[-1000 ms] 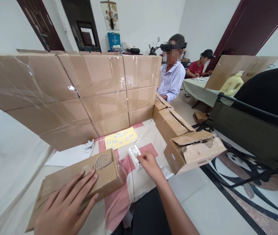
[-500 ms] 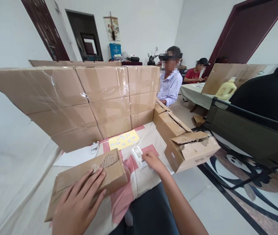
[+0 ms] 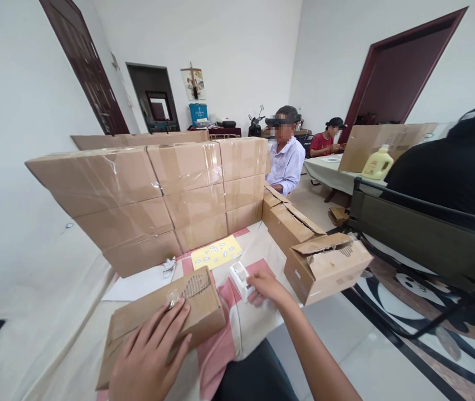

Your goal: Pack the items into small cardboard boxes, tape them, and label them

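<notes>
My left hand [image 3: 154, 345] lies flat with its fingers stretched over a closed cardboard box [image 3: 137, 328] on the near side of the table. Its fingertips press by a shiny piece of clear tape [image 3: 173, 298] next to a torn, ribbed patch on the lid. Right of the box sits a white tape dispenser [image 3: 241, 283] with a roll in it. My right hand [image 3: 267, 287] is closed at the dispenser's right side, thumb and forefinger against it, the lower fingers slightly blurred. Whether a tape end is between them I cannot make out.
Stacked, taped cardboard boxes [image 3: 158, 195] form a wall behind. A yellow sheet [image 3: 214, 253] with small outlined shapes and a white sheet [image 3: 137, 284] with crumpled scrap lie before it. More boxes [image 3: 325, 267] line the right edge. A person [image 3: 285, 156] sits beyond.
The head view has tilted up, so the scene sits lower in the picture. My left hand stays on the box; my right hand remains at the dispenser, its lower fingers shifting.
</notes>
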A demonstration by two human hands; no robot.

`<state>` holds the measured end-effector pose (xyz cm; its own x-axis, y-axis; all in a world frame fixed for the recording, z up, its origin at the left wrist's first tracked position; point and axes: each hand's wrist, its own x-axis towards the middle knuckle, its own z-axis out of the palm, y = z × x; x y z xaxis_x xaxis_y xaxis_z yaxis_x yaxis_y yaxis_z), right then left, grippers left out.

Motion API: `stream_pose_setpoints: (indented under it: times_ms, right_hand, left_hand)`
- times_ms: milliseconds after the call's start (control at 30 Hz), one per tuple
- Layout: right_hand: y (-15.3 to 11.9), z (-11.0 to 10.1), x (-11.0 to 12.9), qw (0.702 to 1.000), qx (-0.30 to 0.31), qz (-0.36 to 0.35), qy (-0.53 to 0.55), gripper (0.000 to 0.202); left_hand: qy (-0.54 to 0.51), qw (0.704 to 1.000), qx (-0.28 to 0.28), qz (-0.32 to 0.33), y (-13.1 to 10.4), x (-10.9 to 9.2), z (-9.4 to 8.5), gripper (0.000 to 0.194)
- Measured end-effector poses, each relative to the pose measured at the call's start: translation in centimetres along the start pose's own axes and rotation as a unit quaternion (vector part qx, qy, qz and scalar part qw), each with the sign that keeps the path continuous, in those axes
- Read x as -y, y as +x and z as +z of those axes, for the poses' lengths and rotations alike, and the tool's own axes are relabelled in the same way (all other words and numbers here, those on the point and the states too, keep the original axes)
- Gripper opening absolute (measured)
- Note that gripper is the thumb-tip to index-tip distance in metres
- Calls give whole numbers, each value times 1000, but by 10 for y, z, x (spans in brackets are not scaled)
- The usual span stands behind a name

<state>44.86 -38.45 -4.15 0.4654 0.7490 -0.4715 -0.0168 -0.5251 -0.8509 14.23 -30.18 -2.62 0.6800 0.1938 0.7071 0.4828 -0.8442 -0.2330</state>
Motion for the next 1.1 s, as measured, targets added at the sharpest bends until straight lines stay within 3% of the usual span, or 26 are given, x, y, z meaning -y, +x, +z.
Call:
stream_pose_setpoints:
  times_ms: [300, 533, 867, 1100]
  right_hand:
    - [-10, -3, 4, 1000, -12, -17, -1, 11]
    - [-9, 2, 7, 998, -38, -35, -39, 19]
    - [-1, -7, 12, 1000, 13, 13, -7, 20]
    - [-3, 0, 6, 1000, -19, -11, 20, 24]
  left_hand:
    - [23, 1000, -6, 16, -1, 1, 0, 69]
    - [24, 1000, -16, 8, 2, 3, 4, 69]
    - [31, 999, -6, 11, -1, 4, 4, 71]
    - [25, 1000, -17, 9, -1, 4, 3, 69]
